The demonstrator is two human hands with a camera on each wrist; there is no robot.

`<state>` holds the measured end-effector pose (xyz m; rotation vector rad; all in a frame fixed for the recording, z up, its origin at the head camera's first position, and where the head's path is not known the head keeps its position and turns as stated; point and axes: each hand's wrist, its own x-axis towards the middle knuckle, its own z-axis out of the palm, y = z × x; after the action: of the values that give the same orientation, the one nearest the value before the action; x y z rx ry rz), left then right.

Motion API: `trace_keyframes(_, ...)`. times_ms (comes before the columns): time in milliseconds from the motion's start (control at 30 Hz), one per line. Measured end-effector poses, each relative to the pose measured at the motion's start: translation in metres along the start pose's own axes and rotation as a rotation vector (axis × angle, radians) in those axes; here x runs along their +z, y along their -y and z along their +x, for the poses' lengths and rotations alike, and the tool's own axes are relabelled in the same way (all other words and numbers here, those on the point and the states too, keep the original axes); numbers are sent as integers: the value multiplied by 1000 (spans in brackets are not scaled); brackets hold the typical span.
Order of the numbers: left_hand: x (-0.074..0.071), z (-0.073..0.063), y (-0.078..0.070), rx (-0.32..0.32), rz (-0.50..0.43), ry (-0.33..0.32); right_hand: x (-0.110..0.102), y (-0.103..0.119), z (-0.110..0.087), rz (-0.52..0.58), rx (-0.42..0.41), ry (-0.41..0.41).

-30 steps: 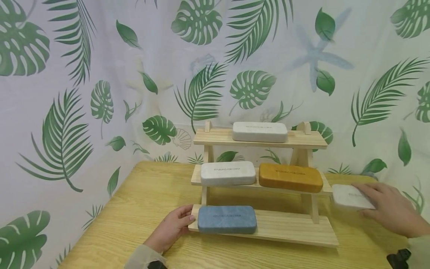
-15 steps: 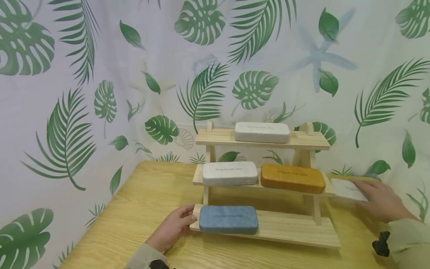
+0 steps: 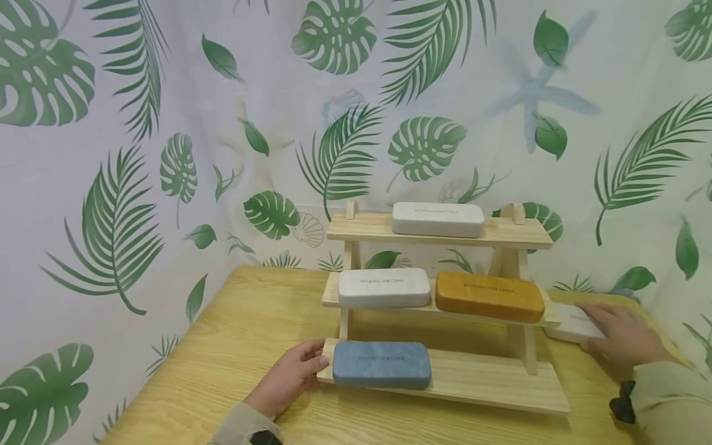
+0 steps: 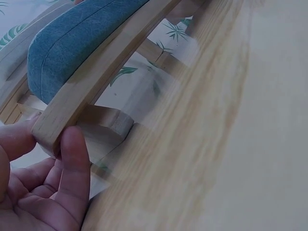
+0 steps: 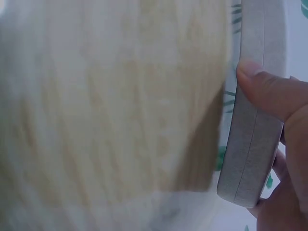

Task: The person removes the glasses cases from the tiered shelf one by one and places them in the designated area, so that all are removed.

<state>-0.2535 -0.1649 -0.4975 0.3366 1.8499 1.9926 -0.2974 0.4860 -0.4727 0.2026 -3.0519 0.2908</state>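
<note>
My left hand (image 3: 292,376) pinches the left end of the bottom shelf of a three-tier wooden display stand (image 3: 495,380); the left wrist view shows thumb and fingers on either side of the board. Beside it on that shelf lies a blue glasses case (image 3: 381,364). To the right of the stand, my right hand (image 3: 628,337) grips a white glasses case (image 3: 573,322) by its right end. In the right wrist view the thumb lies along the near side of this case (image 5: 252,139), with fingers behind it. Part of the case is hidden by the hand.
A second white case (image 3: 384,288) and an orange-brown case (image 3: 489,298) sit on the middle shelf. Another white case (image 3: 438,220) rests on the top shelf. The stand is on a wooden table (image 3: 222,346), before a leaf-print curtain (image 3: 345,154).
My right hand has carried the white case back and slightly lower, close beside the stand's right side. The left hand keeps its hold on the shelf. The view has shifted slightly.
</note>
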Motion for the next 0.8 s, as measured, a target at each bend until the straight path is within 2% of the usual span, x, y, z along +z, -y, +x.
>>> trace_keyframes(233, 0, -2, -2, 1, 12, 0, 8, -2, 2, -38, 30, 4)
trace_keyframes(500, 1, -2, -1, 3, 7, -1, 7, -2, 5, -71, 34, 56)
trace_keyframes(800, 1, -1, -1, -10, 17, -17, 0, 0, -2, -60, 54, 39)
